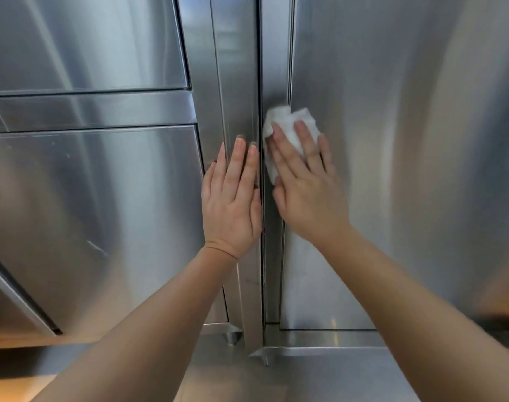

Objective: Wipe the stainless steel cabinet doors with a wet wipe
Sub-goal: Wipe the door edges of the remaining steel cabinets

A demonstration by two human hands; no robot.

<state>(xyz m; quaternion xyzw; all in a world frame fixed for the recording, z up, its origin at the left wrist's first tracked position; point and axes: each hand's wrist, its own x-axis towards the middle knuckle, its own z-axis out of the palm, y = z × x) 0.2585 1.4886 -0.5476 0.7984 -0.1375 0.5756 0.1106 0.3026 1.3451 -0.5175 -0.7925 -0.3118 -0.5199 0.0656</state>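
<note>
The fingers point(301, 137) of the right hand point(308, 184) lie straight and slightly spread, pressing a crumpled white wet wipe point(288, 126) flat against the steel. The wipe bunches out above the fingertips and trails down past the thumb side of the hand, sitting at the left edge of the large right cabinet door point(407, 140), just beside the dark vertical seam point(260, 82) that divides the two cabinet units. Whether any finger hooks around the wipe's edge I cannot tell; from here they look laid over it.

The left hand point(233, 198) rests right beside it, across the seam. Its fingers are straight and close together, tips flat on the upright steel frame strip point(236, 82), holding nothing. The two hands nearly touch at the thumbs.

Both bare forearms reach up from the bottom of the view, converging on the seam.

Further left, two smaller panels are stacked: an upper door point(82, 42) and a lower door point(96, 213), with a horizontal steel rail point(93, 111) between them. The lower one carries faint smudges and a short pale scratch. Below the doors a steel ledge point(320, 375) juts out, and small metal feet show under the cabinet bases.
</note>
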